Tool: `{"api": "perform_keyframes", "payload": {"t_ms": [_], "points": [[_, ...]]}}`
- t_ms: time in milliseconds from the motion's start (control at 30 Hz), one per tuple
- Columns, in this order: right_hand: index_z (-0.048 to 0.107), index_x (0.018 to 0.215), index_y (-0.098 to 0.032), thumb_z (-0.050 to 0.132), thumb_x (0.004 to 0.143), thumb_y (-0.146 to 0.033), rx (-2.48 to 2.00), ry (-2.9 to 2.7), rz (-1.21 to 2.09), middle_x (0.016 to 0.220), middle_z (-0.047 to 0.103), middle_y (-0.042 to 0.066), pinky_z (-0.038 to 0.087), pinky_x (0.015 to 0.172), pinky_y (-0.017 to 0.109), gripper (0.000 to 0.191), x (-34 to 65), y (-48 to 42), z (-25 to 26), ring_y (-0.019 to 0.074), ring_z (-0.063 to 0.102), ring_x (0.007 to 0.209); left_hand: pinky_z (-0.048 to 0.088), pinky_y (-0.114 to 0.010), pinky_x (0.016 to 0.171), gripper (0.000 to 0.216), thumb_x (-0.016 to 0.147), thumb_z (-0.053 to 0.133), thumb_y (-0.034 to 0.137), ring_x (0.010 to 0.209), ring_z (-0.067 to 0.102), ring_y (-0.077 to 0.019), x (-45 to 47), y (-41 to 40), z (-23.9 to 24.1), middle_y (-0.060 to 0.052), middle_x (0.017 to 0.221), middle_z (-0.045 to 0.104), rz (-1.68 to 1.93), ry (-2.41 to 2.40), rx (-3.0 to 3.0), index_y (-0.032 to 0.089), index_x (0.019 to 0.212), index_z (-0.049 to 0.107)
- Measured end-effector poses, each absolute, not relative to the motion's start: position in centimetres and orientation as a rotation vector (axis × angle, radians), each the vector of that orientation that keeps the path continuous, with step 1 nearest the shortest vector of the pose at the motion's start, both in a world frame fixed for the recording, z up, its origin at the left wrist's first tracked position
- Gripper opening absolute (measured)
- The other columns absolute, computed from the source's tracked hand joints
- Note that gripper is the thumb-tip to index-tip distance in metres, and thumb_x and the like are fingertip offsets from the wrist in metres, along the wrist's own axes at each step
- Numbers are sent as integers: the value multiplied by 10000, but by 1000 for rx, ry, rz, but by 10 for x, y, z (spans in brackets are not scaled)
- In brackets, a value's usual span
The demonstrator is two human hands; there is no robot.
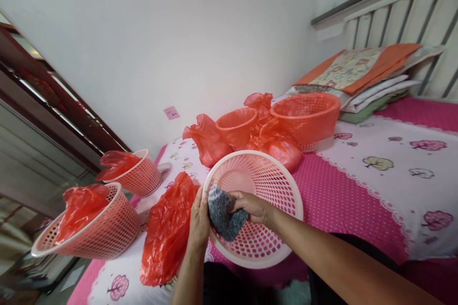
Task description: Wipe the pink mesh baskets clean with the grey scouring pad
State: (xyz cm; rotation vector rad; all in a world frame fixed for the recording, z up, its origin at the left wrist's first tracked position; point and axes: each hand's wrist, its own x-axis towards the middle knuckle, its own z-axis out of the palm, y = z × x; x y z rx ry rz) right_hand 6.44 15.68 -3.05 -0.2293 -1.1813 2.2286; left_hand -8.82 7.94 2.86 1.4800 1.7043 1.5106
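A pink perforated plastic basket is tipped toward me at the bed's near edge. My left hand grips its left rim. Inside the basket, my right hand is closed on a grey speckled cloth, which presses against the basket's inner wall. A loose red plastic bag lies on the bed just left of my left hand.
Two pink baskets with red bags sit at the bed's left edge. Further back stand two bag-lined baskets among crumpled red bags. Folded bedding and pillows lie by the headboard at right.
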Motion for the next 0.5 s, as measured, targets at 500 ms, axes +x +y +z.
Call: {"api": "perform_keyframes", "payload": {"t_ms": [500], "points": [[767,972,-213,601,737,-99,-1039,-1613,1347,881,782,62,549,808,364,309,89,223,-68,265,711,883,303,-536,1368,593,1056,509,599,1588,497,-327,-80,63,16,-130,1656,615,1447,1761,1460,233,1496,665]]}}
